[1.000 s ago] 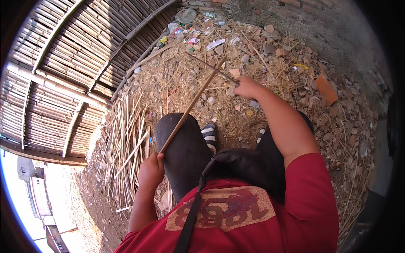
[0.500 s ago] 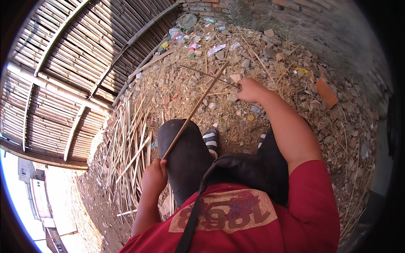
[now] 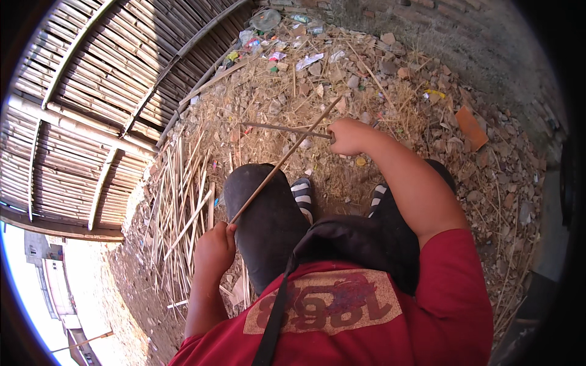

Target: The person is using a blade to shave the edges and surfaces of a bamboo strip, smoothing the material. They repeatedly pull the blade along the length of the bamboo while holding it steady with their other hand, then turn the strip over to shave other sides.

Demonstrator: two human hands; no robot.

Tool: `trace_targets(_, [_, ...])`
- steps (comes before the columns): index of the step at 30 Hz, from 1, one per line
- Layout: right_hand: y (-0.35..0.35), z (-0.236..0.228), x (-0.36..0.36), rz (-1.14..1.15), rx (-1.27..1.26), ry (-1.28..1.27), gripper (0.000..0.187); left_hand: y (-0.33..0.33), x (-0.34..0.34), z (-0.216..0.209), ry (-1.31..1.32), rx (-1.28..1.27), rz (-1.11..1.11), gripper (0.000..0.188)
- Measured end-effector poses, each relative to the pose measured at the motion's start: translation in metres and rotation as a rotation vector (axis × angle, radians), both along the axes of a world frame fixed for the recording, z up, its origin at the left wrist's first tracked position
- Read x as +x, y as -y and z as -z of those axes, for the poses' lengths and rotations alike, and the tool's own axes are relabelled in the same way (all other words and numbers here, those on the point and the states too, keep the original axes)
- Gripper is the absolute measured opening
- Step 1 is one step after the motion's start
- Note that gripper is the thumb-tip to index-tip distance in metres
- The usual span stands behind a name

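Observation:
My left hand (image 3: 213, 250) is closed round the lower end of a long, narrow bamboo strip (image 3: 278, 167). The strip slants up and away over my left knee (image 3: 253, 189), its far end above the rubble. In my right hand (image 3: 349, 137), fingers wrapped tight, is a long, thin, dark knife-like tool (image 3: 274, 127) pointing left. It crosses the strip near the strip's far part; whether the two touch, I cannot tell. The tool's handle is hidden in my fist.
Many split bamboo strips (image 3: 180, 213) lie in a heap to my left. A bamboo-slat wall (image 3: 91, 116) rises beyond them. Stones, straw and litter cover the ground (image 3: 366, 79) ahead. A brick wall (image 3: 452, 36) bounds the far right side, near an orange tile piece (image 3: 471, 129).
My right hand has come a little nearer and to the left, and the dark tool now lies flatter across the strip. My left hand has shifted slightly left and away with the strip.

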State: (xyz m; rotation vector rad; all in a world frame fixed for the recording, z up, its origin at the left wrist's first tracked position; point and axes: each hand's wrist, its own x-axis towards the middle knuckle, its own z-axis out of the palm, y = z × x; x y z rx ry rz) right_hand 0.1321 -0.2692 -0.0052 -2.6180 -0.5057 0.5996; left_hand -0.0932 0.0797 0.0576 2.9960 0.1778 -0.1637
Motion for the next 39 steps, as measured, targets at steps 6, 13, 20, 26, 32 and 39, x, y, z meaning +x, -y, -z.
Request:
trace_targets(6, [0.029, 0.007, 0.011, 0.255, 0.203, -0.169, 0.055, -0.01, 0.0, 0.014, 0.051, -0.036, 0.051, 0.038])
trace_targets(13, [-0.011, -0.012, -0.015, -0.083, 0.08, 0.001, 0.054, -0.003, -0.001, 0.012, 0.002, -0.042, 0.017, 0.039])
trace_targets(20, [0.023, 0.024, 0.018, 0.163, 0.146, -0.055, 0.052, -0.001, -0.001, 0.006, 0.026, -0.056, 0.024, 0.038])
trace_targets(26, [-0.021, -0.005, -0.012, -0.157, 0.102, 0.007, 0.05, -0.011, 0.0, 0.013, 0.003, -0.092, 0.031, 0.04])
trace_targets(32, [0.023, 0.028, 0.022, 0.221, 0.178, -0.026, 0.047, -0.014, 0.003, 0.011, -0.026, -0.136, -0.014, 0.041])
trace_targets(39, [-0.011, 0.0, -0.004, -0.075, 0.076, 0.124, 0.041, -0.015, 0.003, 0.017, -0.024, -0.181, 0.002, 0.041])
